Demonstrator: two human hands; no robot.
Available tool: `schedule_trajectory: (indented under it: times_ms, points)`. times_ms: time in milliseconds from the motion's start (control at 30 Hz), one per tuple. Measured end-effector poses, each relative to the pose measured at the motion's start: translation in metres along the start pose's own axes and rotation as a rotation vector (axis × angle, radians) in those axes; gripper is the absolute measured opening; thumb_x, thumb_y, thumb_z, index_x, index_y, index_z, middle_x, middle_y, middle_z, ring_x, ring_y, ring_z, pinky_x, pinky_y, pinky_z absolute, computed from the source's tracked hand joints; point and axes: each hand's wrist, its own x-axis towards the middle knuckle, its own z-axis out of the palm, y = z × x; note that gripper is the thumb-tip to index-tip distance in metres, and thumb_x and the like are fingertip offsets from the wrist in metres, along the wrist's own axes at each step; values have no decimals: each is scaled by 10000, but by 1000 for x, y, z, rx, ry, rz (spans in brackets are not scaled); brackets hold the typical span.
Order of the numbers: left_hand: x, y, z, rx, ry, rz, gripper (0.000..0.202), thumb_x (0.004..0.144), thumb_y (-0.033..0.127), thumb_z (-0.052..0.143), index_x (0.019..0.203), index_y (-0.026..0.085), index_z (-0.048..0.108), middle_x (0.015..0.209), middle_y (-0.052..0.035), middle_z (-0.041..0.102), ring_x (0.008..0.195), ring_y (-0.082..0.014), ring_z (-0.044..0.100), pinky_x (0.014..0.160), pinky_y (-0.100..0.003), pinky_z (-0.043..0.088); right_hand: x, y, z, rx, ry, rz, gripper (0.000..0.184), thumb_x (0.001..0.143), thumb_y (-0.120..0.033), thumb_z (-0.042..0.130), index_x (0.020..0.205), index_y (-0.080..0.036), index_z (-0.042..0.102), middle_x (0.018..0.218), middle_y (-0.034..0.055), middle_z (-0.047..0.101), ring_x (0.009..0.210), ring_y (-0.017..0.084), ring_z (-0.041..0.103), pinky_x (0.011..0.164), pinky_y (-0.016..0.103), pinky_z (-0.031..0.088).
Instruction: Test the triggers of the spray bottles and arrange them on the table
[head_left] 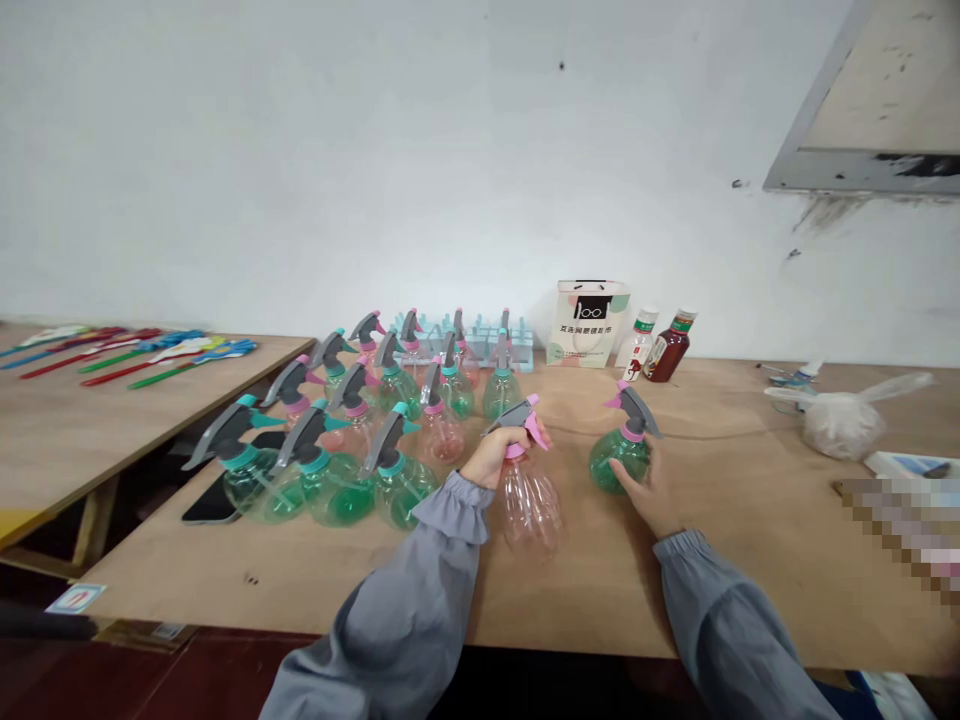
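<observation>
My left hand (501, 452) is closed round the neck of a pink see-through spray bottle (529, 500) with a grey head and pink trigger, which stands on the wooden table (735, 560). My right hand (651, 486) wraps round the base of a green spray bottle (619, 452) with a grey head and pink collar, a little to the right of the pink one. Both arms wear grey sleeves.
Several green and pink spray bottles (337, 440) stand in rows to the left. A black phone (211, 500) lies beside them. At the back are a white paper bag (589, 322), two drink bottles (666, 346) and light blue trays (480, 345). A plastic bag (844, 422) lies at right. Coloured tools (135, 352) lie on the left table.
</observation>
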Motion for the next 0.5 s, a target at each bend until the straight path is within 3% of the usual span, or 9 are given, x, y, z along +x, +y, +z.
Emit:
schedule_trajectory:
  times_ms: [133,333,500]
  points:
    - [0,1,0,8,-9,-6,144,445,206,570,580,161,592,639,-30,683,384,-32,278,372,-197,238,0,0,0,4,-11,-12,730,839,-651,687,1396,-226,481,1317,157,612,1244,332,599,1094,595,485]
    - [0,2,2,64,10,62,359,488,219,626,831,155,710,775,-45,730,516,-71,467,434,-176,281,1,-3,1,1,22,-19,715,828,-664,680,1357,-214,510,1265,157,624,1182,333,616,1064,601,495]
    - [-2,4,-1,25,-94,-18,298,442,211,581,721,144,662,847,-73,742,460,-48,383,399,-199,253,1,-3,0,-7,24,-17,726,830,-660,680,1371,-210,502,1273,156,622,1200,330,606,1082,598,479]
